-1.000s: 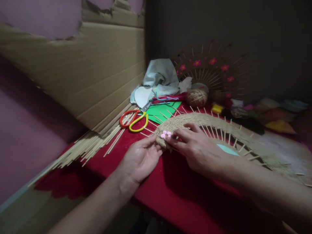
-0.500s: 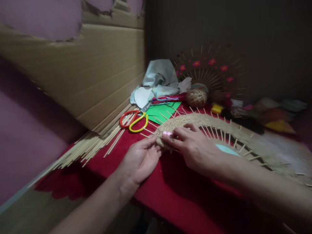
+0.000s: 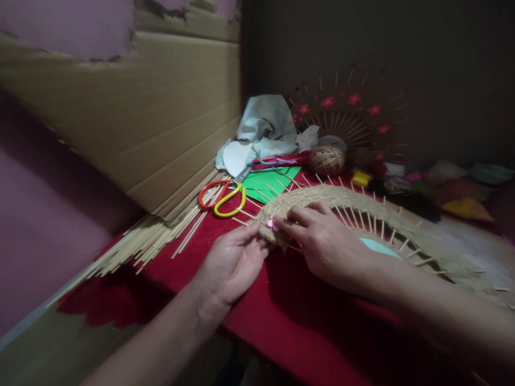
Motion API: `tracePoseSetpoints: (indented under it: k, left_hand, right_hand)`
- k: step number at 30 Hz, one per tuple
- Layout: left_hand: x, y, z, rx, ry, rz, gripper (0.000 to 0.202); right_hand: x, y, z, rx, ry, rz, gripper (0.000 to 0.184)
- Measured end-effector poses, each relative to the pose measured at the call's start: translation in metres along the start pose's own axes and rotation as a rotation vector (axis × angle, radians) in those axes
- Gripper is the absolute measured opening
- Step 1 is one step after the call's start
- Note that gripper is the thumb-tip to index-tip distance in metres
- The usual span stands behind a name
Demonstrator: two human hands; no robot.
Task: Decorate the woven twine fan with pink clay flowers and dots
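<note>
An arched woven band (image 3: 317, 197) of tan twine on thin sticks curves across the table. My left hand (image 3: 233, 260) grips its near left end, thumb on top and fingers underneath. Against the woven face near that end lies a small pink flower (image 3: 272, 223). My right hand (image 3: 322, 236) presses the flower with its fingertips, its other fingers curled over the band. Part of the flower is hidden beneath those fingertips. Below the arch, a piece of light green paper (image 3: 380, 247) shows beside my right wrist.
Scissors (image 3: 222, 198) with red and yellow handles lie beyond my left hand, by green sheets (image 3: 269, 182). Loose sticks (image 3: 132, 249) run along the cardboard (image 3: 181, 107). A twine ball (image 3: 326, 160) and a flowered stick fan (image 3: 354, 115) stand behind.
My right fingertips have drawn slightly back to the right, so more of the pink flower's shape shows. My left hand keeps its grip on the band's end. The view has shifted slightly.
</note>
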State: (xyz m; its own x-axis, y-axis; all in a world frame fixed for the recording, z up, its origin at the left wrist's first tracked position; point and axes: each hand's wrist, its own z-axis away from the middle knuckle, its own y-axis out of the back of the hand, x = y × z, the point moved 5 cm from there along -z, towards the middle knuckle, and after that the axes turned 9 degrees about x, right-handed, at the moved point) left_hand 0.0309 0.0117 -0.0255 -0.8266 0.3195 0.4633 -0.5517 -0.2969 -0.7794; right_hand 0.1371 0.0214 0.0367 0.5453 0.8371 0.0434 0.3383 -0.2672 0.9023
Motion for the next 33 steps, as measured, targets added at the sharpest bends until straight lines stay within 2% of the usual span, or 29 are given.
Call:
tracePoseSetpoints:
  k: [8,18,25,30,33]
  left_hand:
    - [0.0,-0.002,0.0,-0.022,0.011,0.017,0.033]
    - [0.0,-0.003,-0.001,-0.036,0.0,0.014,0.034]
    - [0.002,-0.004,0.002,-0.027,-0.014,0.006,0.036]
    - [0.002,-0.002,0.002,0.007,-0.014,-0.012,0.037]
    - [0.003,-0.002,0.001,0.026,-0.023,-0.019,0.038]
  right_hand:
    - [0.003,0.003,0.004,0.017,0.004,-0.042,0.045]
    - [-0.002,0.0,0.001,-0.055,0.035,0.016,0.048]
    - [0.006,0.015,0.006,0.067,-0.082,-0.05,0.041]
    - [0.006,0.019,0.01,0.046,-0.083,-0.024,0.04]
    - [0.011,0.03,0.014,0.08,-0.093,-0.005,0.038]
